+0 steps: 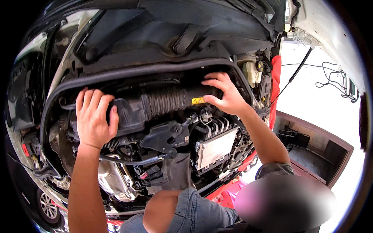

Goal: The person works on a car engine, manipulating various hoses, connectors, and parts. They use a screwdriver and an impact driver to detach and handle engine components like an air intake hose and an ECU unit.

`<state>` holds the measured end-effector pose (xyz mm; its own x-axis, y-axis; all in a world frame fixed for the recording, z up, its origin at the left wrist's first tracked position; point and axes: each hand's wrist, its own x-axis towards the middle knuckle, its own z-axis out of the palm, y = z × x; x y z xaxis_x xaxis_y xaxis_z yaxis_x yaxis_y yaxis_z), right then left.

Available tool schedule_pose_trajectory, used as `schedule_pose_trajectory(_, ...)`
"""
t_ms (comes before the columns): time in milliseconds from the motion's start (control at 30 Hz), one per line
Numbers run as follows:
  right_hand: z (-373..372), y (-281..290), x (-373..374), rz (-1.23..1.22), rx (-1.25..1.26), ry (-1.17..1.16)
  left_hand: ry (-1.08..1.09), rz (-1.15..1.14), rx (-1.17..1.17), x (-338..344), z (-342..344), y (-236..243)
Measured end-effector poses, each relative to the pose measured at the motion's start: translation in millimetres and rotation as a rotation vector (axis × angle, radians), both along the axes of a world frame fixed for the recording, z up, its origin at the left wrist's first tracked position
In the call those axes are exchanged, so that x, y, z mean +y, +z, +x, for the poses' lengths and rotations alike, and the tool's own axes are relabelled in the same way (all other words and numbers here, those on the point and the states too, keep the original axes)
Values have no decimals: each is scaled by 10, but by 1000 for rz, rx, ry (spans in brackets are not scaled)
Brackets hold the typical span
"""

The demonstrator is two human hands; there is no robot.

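A black air intake duct (165, 101) with a ribbed bellows middle lies across the back of the engine bay. Its left end is a smooth black housing (130, 116); my left hand (95, 116) is curled over this end, fingertips over its far side and thumb on the near side. At the other end my right hand (224, 95) grasps the duct, thumb beside a yellow warning label (198, 100) and fingers reaching over the top. The far underside of the duct is hidden in shadow.
In front of the duct are a black bracket-like cover (167, 136), a silver finned module (217, 149) and a black hose (132, 160). A rubber seal (147, 70) arches behind. A pale fluid reservoir (252, 73) stands at the right. My bent knee (161, 209) is at the front edge.
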<state>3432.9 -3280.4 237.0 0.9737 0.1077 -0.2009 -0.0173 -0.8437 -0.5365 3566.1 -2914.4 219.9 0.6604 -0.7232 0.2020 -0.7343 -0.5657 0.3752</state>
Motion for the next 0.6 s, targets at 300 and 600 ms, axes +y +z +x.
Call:
schedule_pose_trajectory(300, 563, -62, 648, -203, 444, 139, 73, -56, -20, 101, 8, -45)
schedule_pose_trajectory(600, 676, -26, 739, -458, 569, 262, 53, -159, 52, 60, 48, -86)
